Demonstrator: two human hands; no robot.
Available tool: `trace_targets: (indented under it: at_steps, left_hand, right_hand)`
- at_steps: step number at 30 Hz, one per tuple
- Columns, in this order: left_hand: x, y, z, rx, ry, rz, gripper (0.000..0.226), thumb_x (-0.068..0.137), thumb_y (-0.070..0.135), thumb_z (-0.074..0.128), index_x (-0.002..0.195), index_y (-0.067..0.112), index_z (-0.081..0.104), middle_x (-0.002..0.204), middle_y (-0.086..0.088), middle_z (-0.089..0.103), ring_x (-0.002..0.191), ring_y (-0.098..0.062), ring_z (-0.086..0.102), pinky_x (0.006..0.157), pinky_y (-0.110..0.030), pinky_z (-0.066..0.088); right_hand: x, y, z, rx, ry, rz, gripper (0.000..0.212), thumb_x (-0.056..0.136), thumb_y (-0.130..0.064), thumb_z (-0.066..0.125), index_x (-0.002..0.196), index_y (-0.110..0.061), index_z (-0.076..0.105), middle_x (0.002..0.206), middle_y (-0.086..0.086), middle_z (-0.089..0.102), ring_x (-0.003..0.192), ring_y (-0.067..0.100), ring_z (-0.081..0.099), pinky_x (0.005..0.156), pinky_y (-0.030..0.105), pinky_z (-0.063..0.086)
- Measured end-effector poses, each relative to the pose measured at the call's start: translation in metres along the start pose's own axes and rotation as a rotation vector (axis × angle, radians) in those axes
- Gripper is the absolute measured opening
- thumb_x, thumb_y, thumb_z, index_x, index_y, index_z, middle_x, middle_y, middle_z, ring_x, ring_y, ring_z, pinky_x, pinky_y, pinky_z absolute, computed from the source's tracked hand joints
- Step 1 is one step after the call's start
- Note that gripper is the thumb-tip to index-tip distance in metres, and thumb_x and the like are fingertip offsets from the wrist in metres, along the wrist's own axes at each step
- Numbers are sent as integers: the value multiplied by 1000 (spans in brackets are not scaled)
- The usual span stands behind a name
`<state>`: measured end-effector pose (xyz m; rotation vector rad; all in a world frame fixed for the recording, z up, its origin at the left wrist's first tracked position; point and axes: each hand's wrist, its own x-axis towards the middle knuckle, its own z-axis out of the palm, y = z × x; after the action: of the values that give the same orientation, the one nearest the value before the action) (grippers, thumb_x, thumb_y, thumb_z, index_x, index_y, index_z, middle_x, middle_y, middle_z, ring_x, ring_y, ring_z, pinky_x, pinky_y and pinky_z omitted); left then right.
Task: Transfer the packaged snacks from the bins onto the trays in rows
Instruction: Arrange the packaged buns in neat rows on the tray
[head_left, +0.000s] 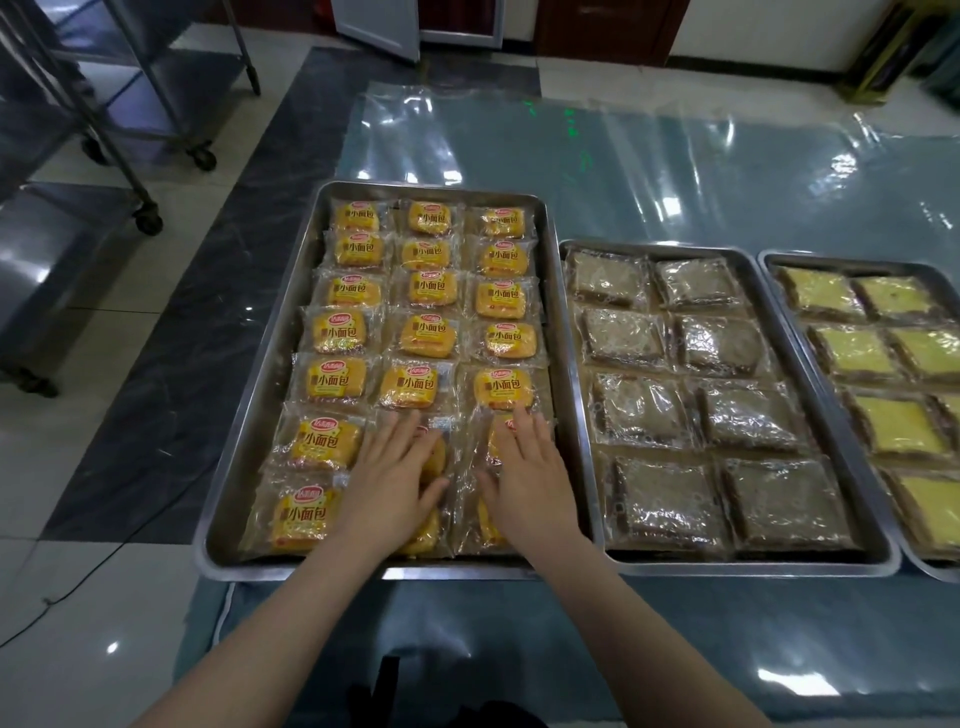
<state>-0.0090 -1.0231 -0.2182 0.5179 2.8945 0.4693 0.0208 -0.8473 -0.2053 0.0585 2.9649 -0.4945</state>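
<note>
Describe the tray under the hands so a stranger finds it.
Three steel trays lie side by side on the plastic sheet. Take the leftmost tray, under the left hand and right hand. Only it holds small orange-labelled packets in three columns; its neighbours hold bigger brown slabs and yellow slabs.

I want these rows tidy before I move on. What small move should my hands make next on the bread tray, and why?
Probably nudge the bread packets under your palms square with the left column. Your left hand and right hand lie flat on the nearest ones in the middle and right columns, and the tray already looks full.
</note>
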Motion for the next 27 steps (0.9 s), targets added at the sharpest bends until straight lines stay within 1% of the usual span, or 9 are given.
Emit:
trace_targets:
  at_steps: [2, 4, 5, 9, 14, 18, 20, 24, 27]
  left_hand:
    - [0, 0, 13, 92, -67, 2, 68, 92, 58, 30, 148, 34, -1, 154, 2, -15, 140, -20, -20, 112, -40, -12]
    - [-1, -1, 21, 131, -76, 0, 67, 93, 58, 23, 147, 34, -9, 154, 1, -21, 138, -20, -27, 110, -40, -16]
    - [-1, -2, 23, 135, -74, 0, 66, 94, 57, 21, 147, 34, -11, 154, 1, -22, 137, -20, -28, 110, -39, -17]
    - [-1, -4, 23, 151, -84, 3, 65, 94, 57, 19, 145, 36, -15, 153, 1, -25, 136, -21, -30, 109, -40, -18]
    - [-1, -2, 23, 134, -118, -12, 64, 93, 58, 20, 142, 40, -19, 152, 2, -27, 136, -24, -30, 110, -44, -15]
    - [-1, -1, 19, 137, -131, -11, 64, 94, 56, 21, 141, 40, -20, 152, 1, -27, 136, -26, -30, 108, -44, -15]
    - [-1, 1, 18, 152, -132, -6, 65, 94, 57, 21, 141, 40, -21, 151, 1, -27, 135, -27, -32, 107, -44, -17]
    - [0, 3, 15, 175, -98, 18, 65, 93, 59, 17, 143, 38, -19, 151, 2, -28, 133, -25, -36, 107, -43, -21]
    - [13, 0, 10, 157, -67, 13, 66, 92, 58, 16, 143, 34, -18, 152, 2, -26, 135, -22, -33, 109, -41, -19]
  right_hand:
    - [10, 1, 9, -63, -90, 14, 75, 97, -50, 35, 152, -15, -2, 158, 10, -16, 144, 31, -17, 117, 44, -4]
    - [12, 5, 16, -121, -126, -2, 80, 96, -55, 34, 151, -16, -10, 156, 11, -21, 142, 33, -22, 116, 45, -7]
    - [11, 8, 18, -139, -124, -25, 79, 96, -55, 34, 151, -19, -10, 157, 10, -20, 142, 32, -23, 115, 45, -8]
    - [9, 15, 18, -150, -96, -83, 69, 96, -54, 35, 151, -33, 1, 159, 3, -11, 144, 27, -18, 115, 42, -6]
    - [9, 16, 18, -139, -121, -71, 65, 95, -55, 37, 148, -44, 2, 160, 0, -12, 144, 27, -18, 115, 47, -2]
    - [10, 16, 15, -133, -132, -71, 63, 94, -54, 40, 147, -46, 8, 160, 1, -9, 144, 28, -17, 115, 49, 1]
    - [9, 16, 15, -130, -128, -69, 63, 94, -53, 42, 147, -47, 10, 160, 1, -9, 144, 29, -18, 114, 50, 0]
    - [15, 16, 10, -52, -108, -53, 66, 92, -57, 39, 148, -45, 5, 159, -3, -13, 142, 25, -22, 113, 51, -6]
    - [34, 15, 3, -7, -59, -46, 63, 96, -54, 31, 149, -42, -1, 158, -5, -12, 142, 21, -22, 114, 48, -7]
